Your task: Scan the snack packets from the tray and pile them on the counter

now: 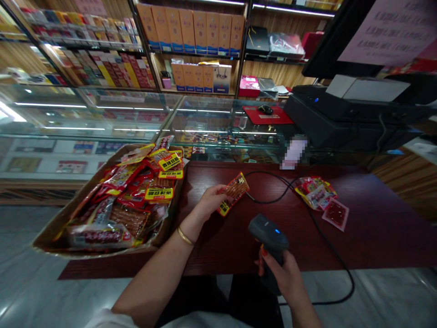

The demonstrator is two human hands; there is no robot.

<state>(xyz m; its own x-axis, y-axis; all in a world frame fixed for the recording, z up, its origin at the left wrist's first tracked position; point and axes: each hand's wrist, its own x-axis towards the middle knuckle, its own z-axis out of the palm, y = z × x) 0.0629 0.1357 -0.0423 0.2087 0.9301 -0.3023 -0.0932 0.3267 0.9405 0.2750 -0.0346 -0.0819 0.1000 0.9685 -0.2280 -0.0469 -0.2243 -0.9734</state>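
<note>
My left hand (pixel 210 200) grips a flat snack packet (pixel 235 191) with red and yellow edges and brown strips showing through its clear window. The packet is held just over the dark red tabletop, tilted. My right hand (pixel 287 273) is wrapped round the handle of a black barcode scanner (pixel 269 231), which has a small blue light on top. The scanner's head points toward the packet, with a gap between them. To the left of my left hand stands a cardboard box (pixel 51 239) heaped with similar red and yellow snack packets (pixel 160 189).
Several colourful packets (pixel 316 192) and a small red packet (pixel 336 214) lie on the right of the table (pixel 382 228). A black cable (pixel 322 232) loops across it. Behind are a glass counter (pixel 205 116), a mouse (pixel 265 109) on a red mat, and a monitor (pixel 327 45).
</note>
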